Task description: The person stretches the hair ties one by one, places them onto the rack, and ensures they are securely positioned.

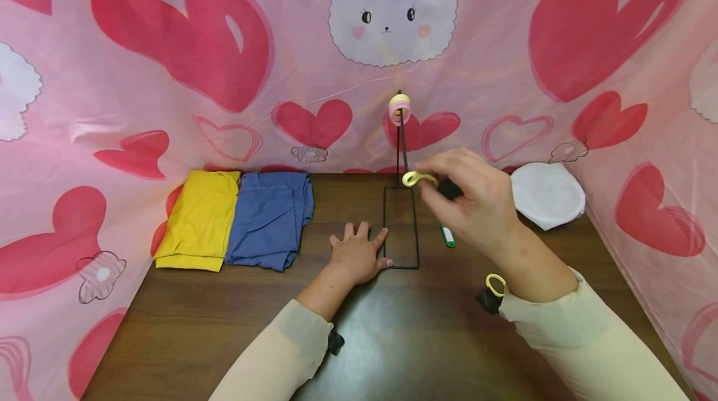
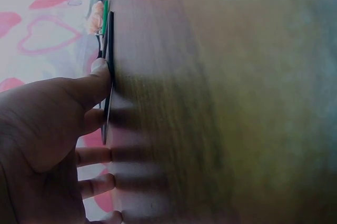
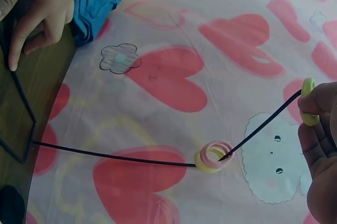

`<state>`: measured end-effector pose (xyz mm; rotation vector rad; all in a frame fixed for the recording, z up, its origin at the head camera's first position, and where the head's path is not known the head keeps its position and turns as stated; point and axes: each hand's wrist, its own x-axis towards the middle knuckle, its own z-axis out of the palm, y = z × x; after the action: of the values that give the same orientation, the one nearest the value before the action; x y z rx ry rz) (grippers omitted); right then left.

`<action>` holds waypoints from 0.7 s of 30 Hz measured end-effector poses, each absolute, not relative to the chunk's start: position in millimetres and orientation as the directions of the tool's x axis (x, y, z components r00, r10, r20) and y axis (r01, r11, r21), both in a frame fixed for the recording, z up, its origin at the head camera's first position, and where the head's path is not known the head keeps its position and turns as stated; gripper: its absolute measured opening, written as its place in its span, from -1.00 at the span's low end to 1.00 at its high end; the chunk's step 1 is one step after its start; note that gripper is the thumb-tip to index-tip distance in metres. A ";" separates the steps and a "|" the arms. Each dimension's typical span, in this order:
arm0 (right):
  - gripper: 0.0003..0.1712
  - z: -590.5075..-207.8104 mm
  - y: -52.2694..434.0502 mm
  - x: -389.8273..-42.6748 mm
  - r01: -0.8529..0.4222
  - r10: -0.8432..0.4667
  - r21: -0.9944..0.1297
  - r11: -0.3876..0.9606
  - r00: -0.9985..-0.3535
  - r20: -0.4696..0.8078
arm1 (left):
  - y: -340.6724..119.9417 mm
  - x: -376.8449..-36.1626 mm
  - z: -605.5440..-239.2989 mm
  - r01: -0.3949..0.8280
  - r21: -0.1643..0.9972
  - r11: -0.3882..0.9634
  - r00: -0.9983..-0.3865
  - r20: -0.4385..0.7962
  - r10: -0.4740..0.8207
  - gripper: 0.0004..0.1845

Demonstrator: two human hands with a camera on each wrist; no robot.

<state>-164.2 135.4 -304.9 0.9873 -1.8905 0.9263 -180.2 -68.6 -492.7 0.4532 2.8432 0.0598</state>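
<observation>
A black wire stand [image 1: 417, 226] has a rectangular base on the table, a thin upright and a long arm. Pink and yellow rings, which look like hair ties [image 3: 215, 156], hang together where the arm joins the upright. My right hand [image 1: 477, 201] pinches a yellow hair tie [image 3: 308, 103] between thumb and fingers at the arm's free end. In the right wrist view the rod's tip [image 3: 298, 94] meets this hair tie. My left hand [image 1: 356, 254] rests with fingers spread on the table, thumb and index finger over the base's left side.
Folded yellow cloth [image 1: 199, 220] and blue cloth [image 1: 269, 220] lie at the left. A white round cloth item [image 1: 546, 194] sits at the right back. A small green-and-white item [image 1: 448, 236] lies beside the stand. By the right cuff is a yellow loop [image 1: 495, 285]. Pink heart-patterned sheeting [image 1: 336, 83] surrounds the table.
</observation>
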 end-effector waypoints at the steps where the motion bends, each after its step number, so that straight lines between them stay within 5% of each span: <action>1: -0.81 -305.6 135.5 -165.5 -0.869 -0.294 -0.235 0.436 -0.384 0.875 | -68.6 -180.1 -492.5 0.300 0.081 0.950 -0.917 -0.249 0.311 -0.17; 21: -0.78 -315.8 135.0 -189.1 -0.844 -0.261 -0.280 0.457 -0.428 0.865 | -68.1 -180.4 -490.1 0.297 0.083 0.951 -0.916 -0.258 0.308 -0.17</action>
<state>-189.1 135.0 -315.8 0.9260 -1.9266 0.9465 -180.4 -68.1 -490.1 0.4479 2.8349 0.0607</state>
